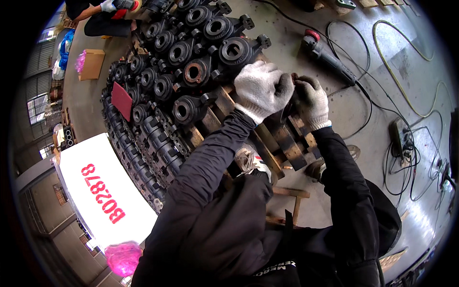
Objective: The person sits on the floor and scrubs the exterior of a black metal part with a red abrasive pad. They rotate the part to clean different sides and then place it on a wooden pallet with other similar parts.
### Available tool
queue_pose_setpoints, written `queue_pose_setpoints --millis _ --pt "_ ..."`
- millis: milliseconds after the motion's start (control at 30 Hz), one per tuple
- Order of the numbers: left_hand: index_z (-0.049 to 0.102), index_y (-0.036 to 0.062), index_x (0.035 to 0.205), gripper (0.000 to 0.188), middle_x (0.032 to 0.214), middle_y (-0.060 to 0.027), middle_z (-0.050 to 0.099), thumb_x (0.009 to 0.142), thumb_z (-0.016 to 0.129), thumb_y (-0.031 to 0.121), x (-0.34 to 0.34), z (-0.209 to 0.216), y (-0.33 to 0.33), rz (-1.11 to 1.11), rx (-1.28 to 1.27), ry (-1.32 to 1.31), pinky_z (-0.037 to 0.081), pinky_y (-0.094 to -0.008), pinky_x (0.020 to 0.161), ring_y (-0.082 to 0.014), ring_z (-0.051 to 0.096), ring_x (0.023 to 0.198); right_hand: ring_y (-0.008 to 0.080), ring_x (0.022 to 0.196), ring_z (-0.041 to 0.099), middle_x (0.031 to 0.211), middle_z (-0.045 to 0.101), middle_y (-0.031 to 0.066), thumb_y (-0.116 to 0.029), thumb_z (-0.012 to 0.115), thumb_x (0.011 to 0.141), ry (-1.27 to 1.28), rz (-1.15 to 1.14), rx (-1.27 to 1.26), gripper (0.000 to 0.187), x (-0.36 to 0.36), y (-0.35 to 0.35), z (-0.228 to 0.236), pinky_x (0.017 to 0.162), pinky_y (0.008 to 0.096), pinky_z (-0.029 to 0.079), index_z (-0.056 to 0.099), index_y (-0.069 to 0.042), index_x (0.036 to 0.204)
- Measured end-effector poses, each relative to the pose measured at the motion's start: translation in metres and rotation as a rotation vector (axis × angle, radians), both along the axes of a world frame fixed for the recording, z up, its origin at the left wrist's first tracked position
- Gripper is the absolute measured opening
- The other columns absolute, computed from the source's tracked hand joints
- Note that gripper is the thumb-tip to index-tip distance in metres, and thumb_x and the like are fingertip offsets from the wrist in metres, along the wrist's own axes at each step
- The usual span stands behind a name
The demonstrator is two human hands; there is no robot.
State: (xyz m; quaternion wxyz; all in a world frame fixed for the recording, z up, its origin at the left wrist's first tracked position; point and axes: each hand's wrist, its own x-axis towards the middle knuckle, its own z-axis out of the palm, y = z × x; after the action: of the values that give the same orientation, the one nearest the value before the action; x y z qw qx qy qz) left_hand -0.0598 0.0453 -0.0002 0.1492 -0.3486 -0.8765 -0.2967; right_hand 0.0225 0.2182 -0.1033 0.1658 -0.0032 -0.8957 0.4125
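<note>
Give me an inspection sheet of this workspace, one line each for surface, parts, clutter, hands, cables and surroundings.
Surface: dark-stained wooden slats above a smooth grey floor.
Parts: black metal ring-shaped castings in rows; one rust-brown ring casting among them.
Clutter: black power tool with a red head on the floor; maroon rectangular sheet lying on the castings.
Hands: white-gloved left hand and white-gloved right hand close together; anything gripped is unclear.
Cables: looped black cable and pale yellowish hose on the floor.
Surroundings: brown cardboard box, pink plastic bundle, another person's gloved hand.
</note>
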Motion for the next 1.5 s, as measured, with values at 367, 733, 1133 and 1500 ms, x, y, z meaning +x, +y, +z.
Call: queue_pose_setpoints --millis 367,733,1133,1500 --pt "0.061 0.0052 0.068 0.025 0.069 -0.0123 0.058 0.091 0.070 0.010 0.000 -0.003 -0.006 0.154 0.076 0.033 0.049 -0.0457 0.060 -0.0374 0.061 0.067 0.0247 0.083 0.076 0.094 0.080 0.0197 -0.022 0.083 0.082 -1.005 -0.060 -0.622 0.042 -0.005 -0.005 -0.005 0.080 0.0389 0.060 0.078 0.011 0.108" --pt "0.067 0.0079 0.073 0.021 0.077 -0.0113 0.067 0.091 0.072 0.019 -0.009 -0.011 0.002 0.110 0.035 0.016 0.053 -0.0454 0.065 -0.0366 0.066 0.073 0.0281 0.078 0.077 0.090 0.078 0.0246 -0.019 0.079 0.085 -0.757 -0.209 -0.538 0.037 -0.003 -0.013 -0.016 0.075 0.0395 0.060 0.077 0.009 0.109" --pt "0.068 0.0052 0.077 0.017 0.075 -0.0131 0.064 0.092 0.070 0.013 -0.011 -0.006 -0.016 0.089 0.089 0.008 0.052 -0.0456 0.064 -0.0390 0.065 0.072 0.0395 0.112 0.068 0.123 0.070 0.0156 -0.011 0.074 0.085 0.108 0.226 0.134 0.031 -0.037 -0.001 0.006 0.097 0.0475 0.057 0.075 -0.008 0.116" --pt "0.068 0.0004 0.079 0.022 0.078 -0.0163 0.065 0.097 0.067 0.013 -0.007 -0.011 -0.044 0.207 0.184 -0.040 0.051 -0.0465 0.066 -0.0403 0.065 0.075 0.0421 0.101 0.073 0.109 0.075 0.0235 -0.019 0.076 0.086 -0.363 0.027 -0.113 0.029 -0.041 -0.021 0.006 0.091 0.0454 0.058 0.078 0.002 0.106"
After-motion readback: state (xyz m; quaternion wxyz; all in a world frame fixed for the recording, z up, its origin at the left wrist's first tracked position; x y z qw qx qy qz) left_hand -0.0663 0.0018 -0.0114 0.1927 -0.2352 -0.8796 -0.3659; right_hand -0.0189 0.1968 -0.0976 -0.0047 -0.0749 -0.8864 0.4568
